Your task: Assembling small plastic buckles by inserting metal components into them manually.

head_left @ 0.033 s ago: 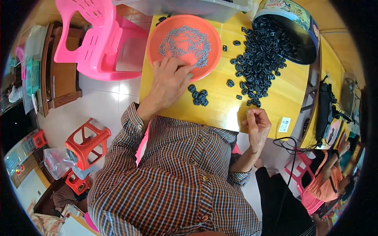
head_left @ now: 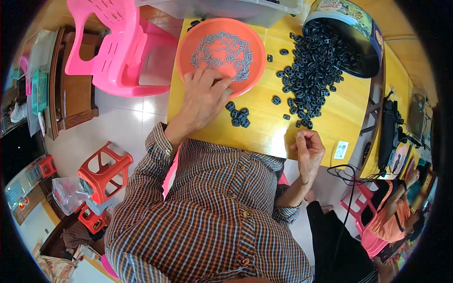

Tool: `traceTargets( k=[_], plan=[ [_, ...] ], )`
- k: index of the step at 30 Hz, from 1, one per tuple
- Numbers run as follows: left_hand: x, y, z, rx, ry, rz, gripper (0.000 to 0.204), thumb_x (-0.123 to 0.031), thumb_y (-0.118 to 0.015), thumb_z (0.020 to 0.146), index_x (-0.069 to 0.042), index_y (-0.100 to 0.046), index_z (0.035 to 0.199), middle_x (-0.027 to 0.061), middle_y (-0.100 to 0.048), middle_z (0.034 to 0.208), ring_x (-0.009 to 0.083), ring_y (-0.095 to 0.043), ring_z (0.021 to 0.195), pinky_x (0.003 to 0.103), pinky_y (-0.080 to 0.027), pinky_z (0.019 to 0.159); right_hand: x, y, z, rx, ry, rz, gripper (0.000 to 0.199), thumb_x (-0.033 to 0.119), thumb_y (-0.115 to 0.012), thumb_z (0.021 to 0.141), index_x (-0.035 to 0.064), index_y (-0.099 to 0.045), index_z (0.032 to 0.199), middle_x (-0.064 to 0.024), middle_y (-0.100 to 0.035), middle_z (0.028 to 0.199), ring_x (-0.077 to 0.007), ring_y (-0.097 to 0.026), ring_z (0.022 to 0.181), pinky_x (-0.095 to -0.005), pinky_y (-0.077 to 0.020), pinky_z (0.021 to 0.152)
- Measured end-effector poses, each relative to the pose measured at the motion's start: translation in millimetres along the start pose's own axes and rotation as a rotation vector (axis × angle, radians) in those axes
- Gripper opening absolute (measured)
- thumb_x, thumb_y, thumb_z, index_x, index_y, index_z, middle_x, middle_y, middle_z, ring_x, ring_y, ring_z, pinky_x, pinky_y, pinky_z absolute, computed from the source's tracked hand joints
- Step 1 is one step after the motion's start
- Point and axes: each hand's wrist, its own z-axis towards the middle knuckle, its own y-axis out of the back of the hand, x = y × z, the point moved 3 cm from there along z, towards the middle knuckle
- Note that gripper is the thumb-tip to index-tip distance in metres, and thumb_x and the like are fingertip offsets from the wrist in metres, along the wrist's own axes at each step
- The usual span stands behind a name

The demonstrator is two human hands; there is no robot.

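My left hand (head_left: 204,96) lies over the near rim of a round orange dish (head_left: 245,80), fingers spread, fingertips at the edge of the small grey pins (head_left: 222,52) heaped in it. Beside that hand, a small cluster of black oval pieces (head_left: 238,115) sits on the yellow table (head_left: 264,137). My right hand (head_left: 309,148) hovers at the table's near edge, with its fingers curled in against the thumb. Whether anything small is pinched there is too fine to see. A big pile of the same black pieces (head_left: 314,70) spills from a tipped round tin (head_left: 358,33).
A pink plastic chair (head_left: 122,52) stands left of the table, and red stools (head_left: 104,172) stand on the floor below it. A clear tub (head_left: 226,9) sits at the far edge. Another person in orange (head_left: 396,217) sits at the lower right, near black cables (head_left: 351,174).
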Motion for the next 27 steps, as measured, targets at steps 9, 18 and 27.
traceTargets(
  k=[9,18,27],
  plan=[
    [1.2,2.9,-0.6,0.037,-0.034,-0.02,0.034,-0.018,-0.072,0.072,-0.007,-0.064,0.103,0.0053,-0.054,0.094,0.0229,-0.051,0.089,0.04,-0.034,0.084,0.0,-1.7,4.5,0.015,0.015,-0.018,0.01,0.009,-0.06,0.089,-0.0005,-0.058,0.089,-0.0005,-0.057,0.065,-0.0056,-0.052,0.052,-0.0182,-0.0397,0.05],
    [0.6,-4.0,7.1,0.062,-0.022,-0.12,0.027,-0.018,-0.071,0.071,-0.008,-0.06,0.094,0.0068,-0.051,0.095,0.0265,-0.048,0.093,0.042,-0.03,0.087,2.1,-1.5,3.1,0.003,0.024,-0.013,0.009,0.009,-0.06,0.088,-0.0005,-0.059,0.089,-0.0009,-0.058,0.066,-0.0056,-0.052,0.054,-0.0184,-0.0407,0.051],
    [-1.7,-2.8,6.5,0.076,0.033,-0.279,0.015,-0.008,-0.068,0.074,-0.01,-0.062,0.087,0.0008,-0.055,0.085,0.0177,-0.053,0.085,0.036,-0.03,0.081,3.0,-1.8,2.0,-0.021,-0.021,0.012,0.009,0.008,-0.06,0.088,-0.0006,-0.058,0.087,-0.0009,-0.058,0.066,-0.0056,-0.053,0.055,-0.0188,-0.0426,0.052]
  ],
)
